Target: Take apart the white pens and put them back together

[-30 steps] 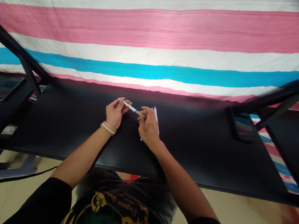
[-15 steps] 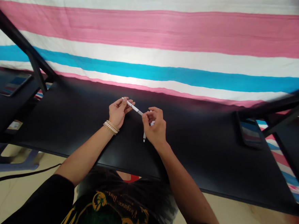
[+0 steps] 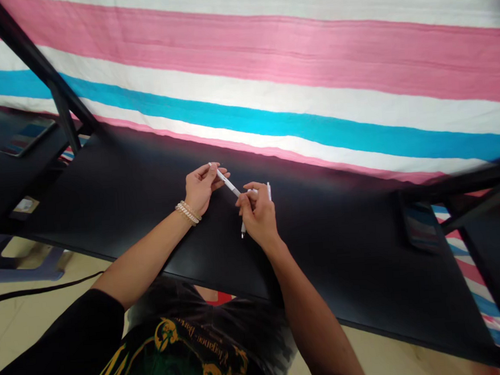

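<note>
My left hand (image 3: 200,189) pinches the upper end of a slim white pen (image 3: 228,183) between thumb and fingers, and a beaded bracelet (image 3: 187,213) circles that wrist. The pen slants down to the right, its lower grey part reaching the fingertips of my right hand (image 3: 261,216). Closed fingers of the right hand also keep hold of other white pen-like pieces. One, a pen end with a dark tip (image 3: 243,231), points down below the hand. Another white piece (image 3: 269,191) sticks up past the knuckles. How these pieces join inside the fingers is hidden.
Both hands are over a black tabletop (image 3: 331,250). A striped cloth (image 3: 295,93) hangs behind it, with black slanted bars (image 3: 31,60) at the sides. Flat phone-like dark things lie left (image 3: 28,137) and right (image 3: 419,224). A grey-blue plastic stool (image 3: 28,266) stands lower left.
My right fingers have shifted slightly around the pens, and a white piece now stands up above the knuckles. The left hand keeps its pinch on the pen.
</note>
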Available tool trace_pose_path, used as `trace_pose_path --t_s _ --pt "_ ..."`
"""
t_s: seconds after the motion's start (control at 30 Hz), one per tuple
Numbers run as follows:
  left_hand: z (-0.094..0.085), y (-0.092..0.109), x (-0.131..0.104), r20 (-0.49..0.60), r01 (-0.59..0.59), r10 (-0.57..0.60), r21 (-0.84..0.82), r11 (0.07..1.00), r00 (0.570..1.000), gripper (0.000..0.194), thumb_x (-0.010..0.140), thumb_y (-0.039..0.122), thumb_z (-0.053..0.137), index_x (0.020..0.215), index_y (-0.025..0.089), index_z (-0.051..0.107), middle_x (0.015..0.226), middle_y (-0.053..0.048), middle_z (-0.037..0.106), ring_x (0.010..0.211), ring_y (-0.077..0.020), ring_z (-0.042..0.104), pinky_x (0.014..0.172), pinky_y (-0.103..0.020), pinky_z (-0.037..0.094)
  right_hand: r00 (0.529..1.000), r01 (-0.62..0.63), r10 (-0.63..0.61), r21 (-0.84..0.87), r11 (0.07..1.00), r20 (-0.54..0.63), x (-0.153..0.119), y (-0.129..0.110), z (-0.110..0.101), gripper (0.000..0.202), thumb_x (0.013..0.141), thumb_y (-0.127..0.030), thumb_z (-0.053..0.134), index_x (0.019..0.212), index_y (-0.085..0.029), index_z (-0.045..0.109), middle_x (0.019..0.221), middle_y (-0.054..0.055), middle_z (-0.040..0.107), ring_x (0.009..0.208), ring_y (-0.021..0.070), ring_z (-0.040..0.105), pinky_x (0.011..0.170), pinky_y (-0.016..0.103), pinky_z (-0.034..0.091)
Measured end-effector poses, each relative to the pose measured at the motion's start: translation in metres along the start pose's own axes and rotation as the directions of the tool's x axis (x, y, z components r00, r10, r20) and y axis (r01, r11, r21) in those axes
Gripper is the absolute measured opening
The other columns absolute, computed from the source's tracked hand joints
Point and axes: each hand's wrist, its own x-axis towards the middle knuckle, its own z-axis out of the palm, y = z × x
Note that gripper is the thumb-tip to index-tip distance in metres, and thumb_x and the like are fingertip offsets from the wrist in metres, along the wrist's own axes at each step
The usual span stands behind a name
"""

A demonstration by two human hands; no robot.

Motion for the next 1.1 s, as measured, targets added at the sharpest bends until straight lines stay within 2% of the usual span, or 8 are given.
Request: trace_pose_path --t_s 0.13,0.23,0.33,0.43,0.77,0.93,1.0,1.1 --pt "0.002 0.009 -0.001 0.048 0.080 -0.076 -0.089 0.993 0.996 0.018 0.089 0.030 0.070 0.096 0.015 0.067 0.088 -0.006 0.071 0.082 -0.0153 0.071 0.082 -0.032 0.057 1.000 0.004 -0.004 0.016 1.000 0.014 -0.001 -0.002 0.001 0.026 0.098 -0.035 0.052 0.119 -0.022 0.045 0.083 0.000 0.066 0.066 0.0137 0.061 0.061 0.027 0.049" --pt "0.001 0.021 0.000 0.087 0.230 -0.215 -0.231 0.945 0.973 0.014 0.094 0.030 0.060 0.091 0.017 0.062 0.068 0.003 0.058 0.057 -0.0064 0.058 0.064 -0.022 0.054 0.996 0.050 -0.049 0.004 0.999 -0.071 0.001 -0.005 0.001 0.030 0.096 -0.038 0.056 0.119 -0.022 0.047 0.094 0.004 0.066 0.078 0.0155 0.063 0.064 0.028 0.051" --pt "-0.002 0.033 0.000 0.152 0.355 -0.323 -0.314 0.881 0.934 0.023 0.094 0.039 0.053 0.082 0.019 0.057 0.052 0.009 0.034 0.036 -0.0045 0.031 0.036 -0.016 0.028 0.991 0.063 -0.065 -0.019 0.998 -0.118 0.001 -0.007 0.000 0.025 0.096 -0.037 0.055 0.115 -0.022 0.050 0.090 0.003 0.064 0.078 0.0154 0.062 0.065 0.029 0.051" --pt "-0.005 0.040 0.000 0.189 0.387 -0.341 -0.346 0.855 0.921 0.016 0.090 0.033 0.051 0.081 0.021 0.054 0.049 0.010 0.022 0.034 -0.0054 0.019 0.033 -0.018 0.013 0.989 0.063 -0.067 -0.032 0.997 -0.131 0.001 -0.007 0.000 0.023 0.096 -0.036 0.056 0.113 -0.022 0.052 0.086 0.001 0.063 0.074 0.0149 0.062 0.064 0.029 0.050" --pt "-0.005 0.044 -0.002 0.196 0.391 -0.342 -0.328 0.860 0.919 0.014 0.086 0.034 0.050 0.081 0.022 0.052 0.048 0.010 0.020 0.033 -0.0058 0.017 0.034 -0.019 0.011 0.990 0.082 -0.086 -0.040 0.996 -0.115 0.000 -0.009 0.000 0.020 0.095 -0.037 0.057 0.109 -0.023 0.055 0.081 -0.001 0.063 0.067 0.0137 0.060 0.061 0.028 0.048" --pt "-0.007 0.036 -0.001 0.193 0.377 -0.329 -0.329 0.866 0.924 0.013 0.085 0.033 0.050 0.080 0.022 0.052 0.048 0.010 0.020 0.032 -0.0059 0.018 0.034 -0.018 0.011 0.991 0.094 -0.100 -0.063 0.994 -0.094 0.000 -0.008 -0.001 0.020 0.096 -0.036 0.056 0.110 -0.022 0.055 0.079 -0.001 0.062 0.064 0.0133 0.057 0.062 0.029 0.048" --pt "-0.006 0.032 -0.003 0.209 0.379 -0.326 -0.318 0.869 0.922 0.012 0.086 0.033 0.049 0.081 0.022 0.052 0.048 0.010 0.022 0.032 -0.0062 0.019 0.035 -0.018 0.012 0.992 0.119 -0.122 -0.084 0.989 -0.036 0.000 -0.009 -0.002 0.021 0.096 -0.035 0.056 0.113 -0.022 0.055 0.077 -0.002 0.062 0.063 0.0134 0.056 0.064 0.029 0.048" --pt "0.002 0.026 -0.008 0.274 0.407 -0.331 -0.298 0.864 0.903 0.018 0.088 0.038 0.049 0.082 0.021 0.053 0.048 0.009 0.028 0.035 -0.0072 0.026 0.037 -0.018 0.020 0.966 0.223 -0.201 -0.136 0.965 0.161 -0.001 -0.012 -0.003 0.028 0.095 -0.034 0.059 0.121 -0.023 0.056 0.079 -0.001 0.062 0.069 0.0151 0.056 0.070 0.030 0.048"
